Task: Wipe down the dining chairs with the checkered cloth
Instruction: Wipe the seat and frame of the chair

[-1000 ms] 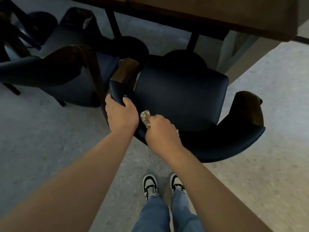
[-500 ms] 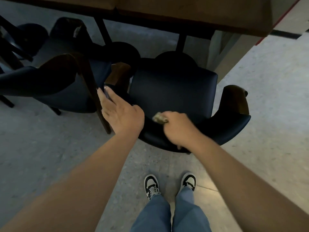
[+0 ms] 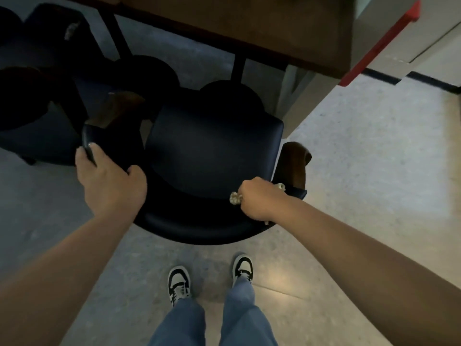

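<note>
A dark navy dining chair [image 3: 212, 151] with wooden arm ends stands directly below me, tucked at the table. My left hand [image 3: 109, 181] grips the left side of its curved padded backrest, thumb inside and fingers over the outer edge. My right hand [image 3: 259, 198] holds the bunched checkered cloth [image 3: 235, 198] in a fist and presses it on the right part of the backrest, near the right wooden arm [image 3: 295, 161]. Only small bits of the cloth show at either side of the fist.
A wooden table [image 3: 274, 33] on dark legs overhangs the chair's front. Two more dark chairs [image 3: 42, 113] stand to the left, close to the left armrest. Pale speckled floor [image 3: 374, 171] opens to the right; my two sneakers [image 3: 179, 283] stand behind the chair.
My right hand has slid the cloth rightward along the backrest, from its left part to near the right arm. My left hand opened briefly and now grips the left side again.
</note>
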Demonstrator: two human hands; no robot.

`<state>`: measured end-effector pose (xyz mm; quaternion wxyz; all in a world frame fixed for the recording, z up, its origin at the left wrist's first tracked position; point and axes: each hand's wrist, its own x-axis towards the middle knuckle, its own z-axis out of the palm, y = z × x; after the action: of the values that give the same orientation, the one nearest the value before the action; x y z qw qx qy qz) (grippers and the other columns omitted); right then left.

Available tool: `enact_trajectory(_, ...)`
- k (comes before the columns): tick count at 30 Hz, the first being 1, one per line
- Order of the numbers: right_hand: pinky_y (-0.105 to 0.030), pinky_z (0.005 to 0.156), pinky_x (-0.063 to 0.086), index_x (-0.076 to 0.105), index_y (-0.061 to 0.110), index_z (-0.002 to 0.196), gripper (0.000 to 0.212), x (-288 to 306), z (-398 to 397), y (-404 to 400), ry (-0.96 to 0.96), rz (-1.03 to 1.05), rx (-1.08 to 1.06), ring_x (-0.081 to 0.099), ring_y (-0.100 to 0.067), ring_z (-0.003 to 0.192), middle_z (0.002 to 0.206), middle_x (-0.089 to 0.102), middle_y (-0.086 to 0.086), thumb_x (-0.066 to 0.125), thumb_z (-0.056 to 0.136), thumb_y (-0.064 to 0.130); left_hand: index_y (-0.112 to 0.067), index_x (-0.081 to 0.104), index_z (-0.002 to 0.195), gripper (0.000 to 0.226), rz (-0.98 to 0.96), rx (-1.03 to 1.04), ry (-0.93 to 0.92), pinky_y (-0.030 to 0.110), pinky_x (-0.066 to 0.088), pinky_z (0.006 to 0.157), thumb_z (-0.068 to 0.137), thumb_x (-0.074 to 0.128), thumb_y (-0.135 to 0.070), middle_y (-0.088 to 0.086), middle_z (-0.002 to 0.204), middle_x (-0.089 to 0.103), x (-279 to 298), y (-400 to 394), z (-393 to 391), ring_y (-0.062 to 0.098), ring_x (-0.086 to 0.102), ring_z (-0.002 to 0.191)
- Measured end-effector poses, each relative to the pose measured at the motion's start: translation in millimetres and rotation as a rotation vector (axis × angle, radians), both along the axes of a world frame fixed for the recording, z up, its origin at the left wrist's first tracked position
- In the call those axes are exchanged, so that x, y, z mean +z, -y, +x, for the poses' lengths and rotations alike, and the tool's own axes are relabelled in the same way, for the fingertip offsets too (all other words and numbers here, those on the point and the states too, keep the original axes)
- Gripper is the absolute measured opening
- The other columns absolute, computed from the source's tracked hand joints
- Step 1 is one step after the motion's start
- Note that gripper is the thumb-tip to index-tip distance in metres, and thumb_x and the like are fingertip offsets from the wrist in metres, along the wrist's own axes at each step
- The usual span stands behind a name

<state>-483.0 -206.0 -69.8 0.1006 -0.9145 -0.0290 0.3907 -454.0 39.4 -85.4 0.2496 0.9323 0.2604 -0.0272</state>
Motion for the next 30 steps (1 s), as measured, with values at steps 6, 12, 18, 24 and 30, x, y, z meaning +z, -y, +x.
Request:
enact_trajectory(6, -0.035, 0.07, 0.035, 0.043, 0.011, 0.078, 0.015, -17, 35, 51, -0.039, -0.199, 0.129, 0.042, -0.024, 0.075, 0.076, 0.037, -0.004, 0.045, 0.093, 0.013, -0.012, 0.014, 0.156, 0.076, 0.044, 0.008, 0.012, 0.047, 0.029, 0.114, 0.092, 0.052, -0.028, 0.004, 0.164, 0.006, 0, 4, 0, 0.026, 0.011, 0.15)
enact_trajectory(12, -0.031, 0.056, 0.042, 0.049, 0.011, 0.068, 0.025, -37, 40, 21, -0.138, -0.158, 0.118, 0.052, -0.022, 0.065, 0.077, 0.052, -0.007, 0.048, 0.093, 0.01, -0.014, 0.013, 0.156, 0.076, 0.067, 0.035, 0.003, 0.047, 0.033, 0.112, 0.093, 0.053, -0.031, 0.003, 0.164, 0.008, 2, 8, 0, 0.027, 0.015, 0.149)
enact_trajectory(18, -0.024, 0.047, 0.043, 0.054, 0.005, 0.076, 0.022, -50, 37, -76, -0.235, 0.13, -0.145, 0.054, -0.02, 0.053, 0.078, 0.058, -0.009, 0.048, 0.096, 0.014, -0.013, 0.015, 0.156, 0.076, 0.075, 0.043, 0.027, 0.045, 0.036, 0.109, 0.093, 0.054, -0.03, 0.004, 0.163, 0.011, 2, 8, 1, 0.027, 0.019, 0.148)
enact_trajectory(24, -0.023, 0.056, 0.046, 0.058, 0.001, 0.116, 0.026, -58, 74, -162, -0.105, 0.576, -0.833, 0.062, -0.028, 0.088, 0.115, 0.062, -0.017, 0.048, 0.096, 0.015, -0.012, 0.016, 0.156, 0.076, 0.076, 0.045, 0.04, 0.044, 0.037, 0.108, 0.092, 0.053, -0.029, 0.005, 0.162, 0.012, 0, 9, 1, 0.026, 0.02, 0.147)
enact_trajectory(30, -0.024, 0.062, 0.044, 0.062, 0.003, 0.098, 0.021, -60, 79, -170, -0.113, 0.712, -0.517, 0.057, -0.022, 0.077, 0.085, 0.058, -0.004, 0.056, 0.093, 0.022, -0.012, 0.017, 0.156, 0.076, 0.082, 0.044, 0.053, 0.041, 0.037, 0.108, 0.092, 0.054, -0.028, 0.006, 0.162, 0.012, 0, 9, 1, 0.025, 0.02, 0.148)
